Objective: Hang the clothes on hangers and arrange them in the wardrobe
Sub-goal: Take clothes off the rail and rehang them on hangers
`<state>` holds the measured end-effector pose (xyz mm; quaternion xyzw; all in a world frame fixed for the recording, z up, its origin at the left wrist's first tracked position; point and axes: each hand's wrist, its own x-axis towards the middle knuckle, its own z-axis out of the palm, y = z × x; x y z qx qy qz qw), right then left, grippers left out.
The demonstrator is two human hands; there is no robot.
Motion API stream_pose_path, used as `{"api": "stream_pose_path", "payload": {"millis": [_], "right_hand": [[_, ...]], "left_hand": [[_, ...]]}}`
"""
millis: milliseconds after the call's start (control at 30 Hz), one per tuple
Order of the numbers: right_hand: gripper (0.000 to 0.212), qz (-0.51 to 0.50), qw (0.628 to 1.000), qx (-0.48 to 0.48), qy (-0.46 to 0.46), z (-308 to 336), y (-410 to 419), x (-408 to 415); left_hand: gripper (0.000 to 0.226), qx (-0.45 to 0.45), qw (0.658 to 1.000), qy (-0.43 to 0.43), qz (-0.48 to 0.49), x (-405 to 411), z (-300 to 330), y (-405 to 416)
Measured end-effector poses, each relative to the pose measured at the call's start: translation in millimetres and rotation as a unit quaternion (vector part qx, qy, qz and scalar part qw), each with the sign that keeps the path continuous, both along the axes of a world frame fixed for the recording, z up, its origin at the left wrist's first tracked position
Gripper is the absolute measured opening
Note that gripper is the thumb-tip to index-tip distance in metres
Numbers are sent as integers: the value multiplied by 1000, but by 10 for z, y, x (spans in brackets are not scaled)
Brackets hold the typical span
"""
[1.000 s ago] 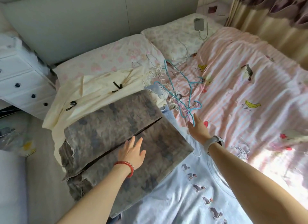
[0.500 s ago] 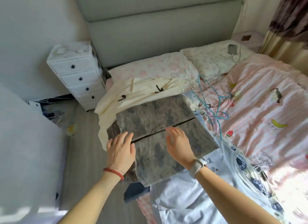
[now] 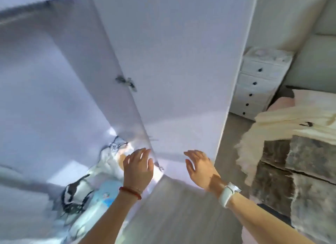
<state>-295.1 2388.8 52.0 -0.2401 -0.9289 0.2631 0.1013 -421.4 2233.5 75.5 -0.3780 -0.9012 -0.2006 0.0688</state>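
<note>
Your wardrobe (image 3: pixel 172 71) rises white and tall just beyond your hands, its door (image 3: pixel 60 91) swung open past your left hand (image 3: pixel 138 169). To the right of your right hand (image 3: pixel 201 168), the clothes lie piled on the bed: a cream garment (image 3: pixel 283 123) draped over the edge, and a mottled grey-brown garment (image 3: pixel 298 173) folded flat just below it.

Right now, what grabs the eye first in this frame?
The tall white wardrobe door fills the centre, swung open. Below it both bare hands reach forward with fingers spread, holding nothing: the left hand at the door's lower edge, the right hand beside it. At far right a grey garment lies on the bed.
</note>
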Motion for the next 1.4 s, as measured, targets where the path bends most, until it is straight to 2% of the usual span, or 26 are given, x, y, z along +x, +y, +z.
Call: {"api": "stream_pose_path", "payload": {"millis": [67, 167, 233, 333, 533, 633, 767, 867, 1000, 1067, 1133, 1200, 1333, 1400], "right_hand": [[38, 53, 998, -5, 14, 71, -450, -491], [33, 122, 991, -12, 57, 192, -1136, -1129], [32, 177, 982, -16, 70, 276, -1577, -1503], [32, 262, 962, -29, 72, 434, -2205, -2005], [31, 403, 905, -118, 66, 850, -3347, -2861], [28, 444, 875, -181, 72, 1098, -3819, -3309], [27, 487, 846, -203, 75, 1506, -4422, -3866], [27, 491, 836, -237, 57, 1780, -4946, -4147], [63, 492, 832, -257, -18, 1965, -5468, -4305], [68, 506, 827, -243, -35, 1981, -5587, -4358], [54, 521, 821, -230, -37, 1978, -5617, -4410], [40, 525, 827, -203, -1, 1975, -5551, -4453], [32, 500, 855, -116, 78, 1907, -5251, -4510], [36, 518, 846, -35, 122, 1880, -5104, -4549]], "left_hand": [[26, -3, 997, 6, 72, -298, 117, -571], [35, 1, 987, 39, 157, -626, 273, -1395], [33, 8, 976, 37, 215, -780, 388, -1897], [33, 30, 944, 44, 324, -955, 519, -2620], [37, 68, 873, 76, 477, -1142, 929, -3680], [42, 96, 835, 100, 532, -1297, 1111, -4042], [49, 112, 796, 112, 585, -1528, 1266, -4371], [49, 112, 786, 77, 603, -1689, 1280, -4507], [52, -8, 768, 56, 637, -1780, 1157, -4575], [51, -37, 763, 61, 642, -1773, 1102, -4589], [49, -41, 764, 71, 640, -1764, 1084, -4597], [50, -51, 765, 76, 637, -1775, 1081, -4603], [55, -41, 786, 40, 615, -1916, 1095, -4566], [56, -39, 797, 16, 603, -2024, 1100, -4516]]}}
